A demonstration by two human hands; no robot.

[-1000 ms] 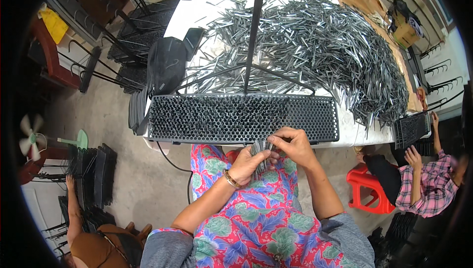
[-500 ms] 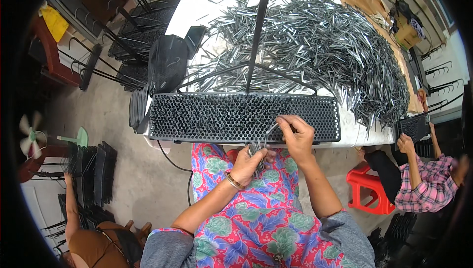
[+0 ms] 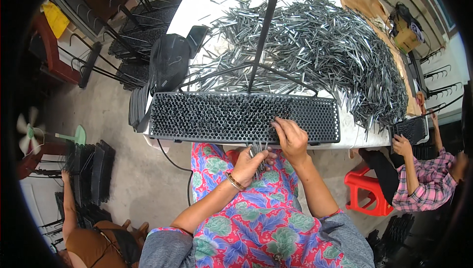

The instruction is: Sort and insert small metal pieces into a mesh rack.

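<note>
- the white table [image 3: 197, 12] carries everything here. a broad heap of thin grey strips [image 3: 335, 46] covers its middle and runs out to its right edge, so by its look most of the stock remains unused.
- the black perforated panel [image 3: 217, 120] lies along the table's near edge, starting by the near left corner, with a dark rod [image 3: 266, 31] rising from its far edge.
- on the panel, holes from the left edge to past the middle look dark and crowded, seemingly filled; toward the right edge they show plain and open. i judge well over half done, the right end left.
- the left hand [image 3: 246, 163] is just below the panel's near edge, clamped on a small bundle of strips [image 3: 257, 155].
- the right hand [image 3: 291, 137] is over the panel's near edge, right of its middle, fingertips near where crowded holes give way to open ones. thumb and forefinger look close, but i cannot tell whether they are closed on a strip.
</note>
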